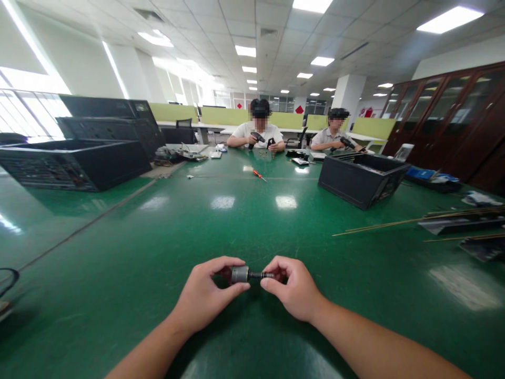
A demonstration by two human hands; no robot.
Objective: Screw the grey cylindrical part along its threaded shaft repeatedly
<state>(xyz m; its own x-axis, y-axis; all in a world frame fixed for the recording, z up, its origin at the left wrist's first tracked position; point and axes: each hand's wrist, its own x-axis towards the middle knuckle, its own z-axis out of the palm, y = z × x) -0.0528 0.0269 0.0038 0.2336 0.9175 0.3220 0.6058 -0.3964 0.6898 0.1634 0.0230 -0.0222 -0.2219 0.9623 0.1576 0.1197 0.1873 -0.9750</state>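
Low in the middle of the head view, a small silver cylindrical motor (240, 274) lies sideways between my two hands. Its thin dark shaft (256, 275) points right and carries ring-like or threaded parts near its end. My left hand (207, 289) is closed around the motor's body, thumb in front and fingers behind. The tip of the shaft is pinched between the thumb and fingers of my right hand (294, 287). Some fingertips and the far side of the motor are hidden. Both hands are just above the green table (165, 231).
An orange-handled screwdriver (258, 175) lies farther off. Black computer cases stand at the left (79, 163) and right (361, 179). Thin brass-coloured rods (379, 226) lie at the right. Across the table sit two people, one (252, 131) holding a power drill.
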